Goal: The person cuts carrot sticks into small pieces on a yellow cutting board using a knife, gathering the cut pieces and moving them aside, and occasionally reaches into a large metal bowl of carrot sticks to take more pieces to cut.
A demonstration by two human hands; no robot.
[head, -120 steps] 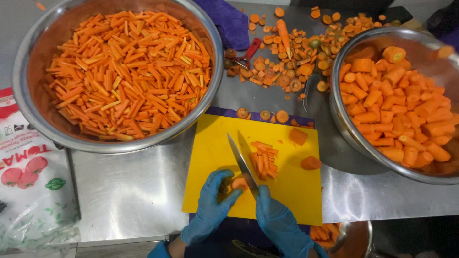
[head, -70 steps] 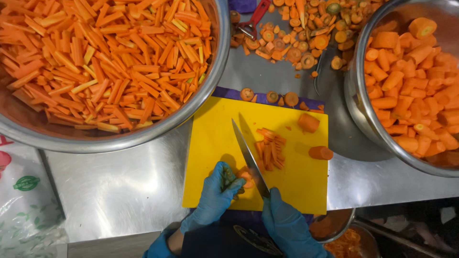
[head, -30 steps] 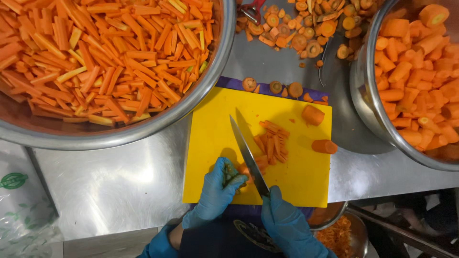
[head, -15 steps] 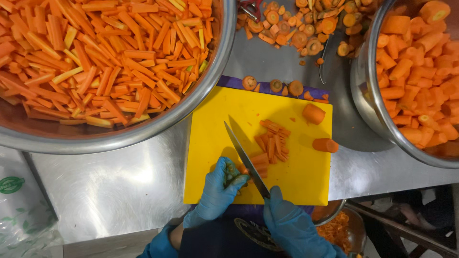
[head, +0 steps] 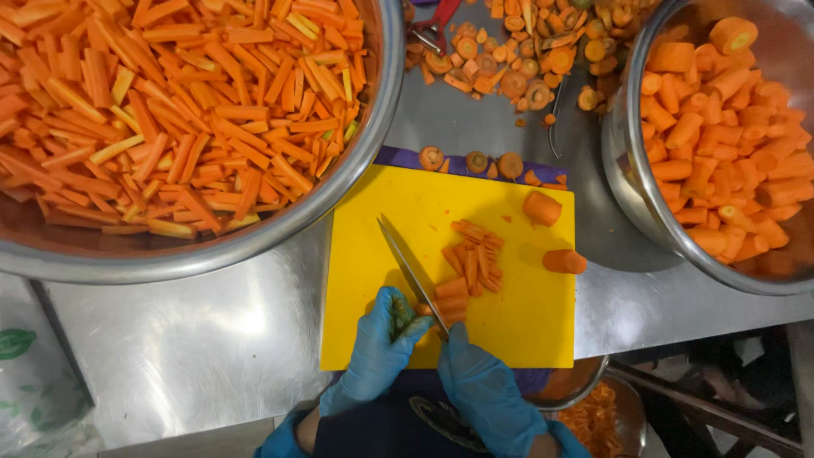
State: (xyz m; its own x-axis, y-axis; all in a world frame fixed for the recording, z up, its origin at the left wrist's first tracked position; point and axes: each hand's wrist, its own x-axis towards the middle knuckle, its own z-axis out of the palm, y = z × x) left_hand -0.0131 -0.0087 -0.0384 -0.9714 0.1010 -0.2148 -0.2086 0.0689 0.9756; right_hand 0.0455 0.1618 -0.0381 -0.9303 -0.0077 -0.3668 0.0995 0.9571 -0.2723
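While gloved left hand pins an orange carrot piece on the yellow plastic cutting board, right hand grips a steel knife.

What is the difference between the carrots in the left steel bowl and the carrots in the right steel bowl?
The carrots in the left bowl are cut into thin, long sticks; the carrots in the right bowl are thick, short chunks. The sticks have flat cut sides, while the chunks keep their round shape. Some sticks look pale yellow; the chunks look evenly orange. Both piles are orange carrot and fill large steel bowls.
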